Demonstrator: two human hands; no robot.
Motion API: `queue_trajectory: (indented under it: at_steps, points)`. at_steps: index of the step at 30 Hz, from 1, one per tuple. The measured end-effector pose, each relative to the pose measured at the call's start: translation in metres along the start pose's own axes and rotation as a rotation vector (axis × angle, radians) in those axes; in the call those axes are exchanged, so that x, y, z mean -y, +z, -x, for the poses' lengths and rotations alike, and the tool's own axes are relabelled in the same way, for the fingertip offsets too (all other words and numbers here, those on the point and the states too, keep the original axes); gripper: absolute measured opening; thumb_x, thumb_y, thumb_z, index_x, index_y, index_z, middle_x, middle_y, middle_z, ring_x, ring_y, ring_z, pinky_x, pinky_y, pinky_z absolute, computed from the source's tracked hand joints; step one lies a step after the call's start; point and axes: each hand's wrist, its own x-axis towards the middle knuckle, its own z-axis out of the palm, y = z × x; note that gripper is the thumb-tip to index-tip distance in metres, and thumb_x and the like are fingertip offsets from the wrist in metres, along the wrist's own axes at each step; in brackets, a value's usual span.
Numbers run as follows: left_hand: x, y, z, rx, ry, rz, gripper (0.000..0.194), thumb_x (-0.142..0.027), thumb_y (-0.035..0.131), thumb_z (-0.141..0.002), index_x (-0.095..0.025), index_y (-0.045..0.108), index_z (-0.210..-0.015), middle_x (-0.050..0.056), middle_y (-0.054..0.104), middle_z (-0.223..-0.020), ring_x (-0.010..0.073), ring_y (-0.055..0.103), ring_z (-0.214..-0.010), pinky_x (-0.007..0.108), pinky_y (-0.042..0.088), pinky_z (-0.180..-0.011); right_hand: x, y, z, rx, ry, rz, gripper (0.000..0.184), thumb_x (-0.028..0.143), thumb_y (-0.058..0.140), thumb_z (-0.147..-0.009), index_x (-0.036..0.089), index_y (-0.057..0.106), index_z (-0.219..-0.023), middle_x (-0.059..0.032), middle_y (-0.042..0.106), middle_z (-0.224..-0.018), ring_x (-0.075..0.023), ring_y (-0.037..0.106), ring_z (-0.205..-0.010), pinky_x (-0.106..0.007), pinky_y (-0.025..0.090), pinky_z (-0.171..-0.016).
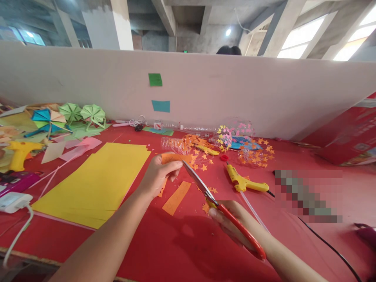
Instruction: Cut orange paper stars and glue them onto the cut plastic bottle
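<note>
Nearest, over a red surface (164, 250), a person's right hand (239, 213) grasps red-handled scissors (245, 231), blades pointing up and away toward the left. Just beyond, the left hand (155, 176) pinches a piece of orange paper (172, 157) between thumb and fingers, its far end at the scissor tips; whether the blades are parted is hard to tell. The step in hand looks like trimming this piece, perhaps into a star like those about; the next cut calls for a steady left-hand grip, with the paper turned to meet the blades and the fingertips clear of them. Below the held piece lies a loose orange strip (177, 197), with a few orange stars (206, 207) near the scissors. To the left is a stack of yellow paper (100, 180); to the right, a yellow glue gun (241, 181). Farther back, clear plastic bottles (198, 128) lie near star-covered decorations (255, 152). Behind everything stands a pale partition (205, 90) bearing green and blue paper squares (161, 106)
</note>
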Motion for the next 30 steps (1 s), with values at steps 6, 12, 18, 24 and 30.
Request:
queue_trajectory:
  at_steps: [6,12,18,24,30]
  points:
    - [0.002,-0.002,0.002,-0.017,0.041,-0.016,0.019,-0.025,0.060,-0.074,-0.018,0.054,-0.058,-0.005,0.049,-0.050,0.0067,0.042,-0.045,0.019,0.031,-0.040,-0.004,0.000,-0.002,0.003,-0.013,-0.019,0.053,0.067,0.057,-0.077,0.022,0.033,-0.059,0.0086,0.034,-0.045,-0.0060,0.029,-0.039,-0.022,0.018,-0.039]
    - [0.006,0.003,0.007,-0.015,0.108,-0.105,0.016,-0.025,0.056,-0.080,-0.019,0.055,-0.065,-0.006,0.048,-0.050,0.0066,0.044,-0.043,0.020,0.035,-0.044,-0.003,0.003,0.002,-0.021,-0.084,-0.015,0.057,0.074,0.045,-0.080,0.022,0.034,-0.059,0.0077,0.034,-0.045,-0.0071,0.029,-0.041,-0.022,0.019,-0.041]
    - [0.011,0.014,0.013,-0.045,0.141,-0.146,0.018,-0.028,0.056,-0.080,-0.019,0.055,-0.065,-0.006,0.045,-0.052,0.0069,0.042,-0.046,0.021,0.036,-0.046,-0.006,0.005,0.003,0.007,-0.101,-0.046,0.055,0.073,0.040,-0.084,0.021,0.039,-0.065,0.0076,0.036,-0.047,-0.0080,0.031,-0.043,-0.023,0.022,-0.043]
    - [0.014,0.018,0.014,-0.090,0.133,-0.165,0.021,-0.031,0.056,-0.080,-0.020,0.053,-0.063,-0.005,0.046,-0.052,0.0084,0.042,-0.047,0.022,0.037,-0.048,-0.006,0.007,0.004,0.010,-0.095,-0.050,0.052,0.066,0.040,-0.088,0.021,0.037,-0.064,0.0069,0.037,-0.050,-0.0085,0.033,-0.045,-0.023,0.023,-0.046]
    - [0.015,0.018,0.014,-0.089,0.129,-0.154,0.022,-0.030,0.055,-0.080,-0.020,0.051,-0.061,-0.005,0.044,-0.052,0.0083,0.042,-0.048,0.022,0.037,-0.048,-0.002,0.013,0.004,-0.023,-0.053,-0.068,0.055,0.071,0.039,-0.085,0.021,0.038,-0.062,0.0072,0.036,-0.047,-0.0077,0.029,-0.042,-0.023,0.022,-0.043]
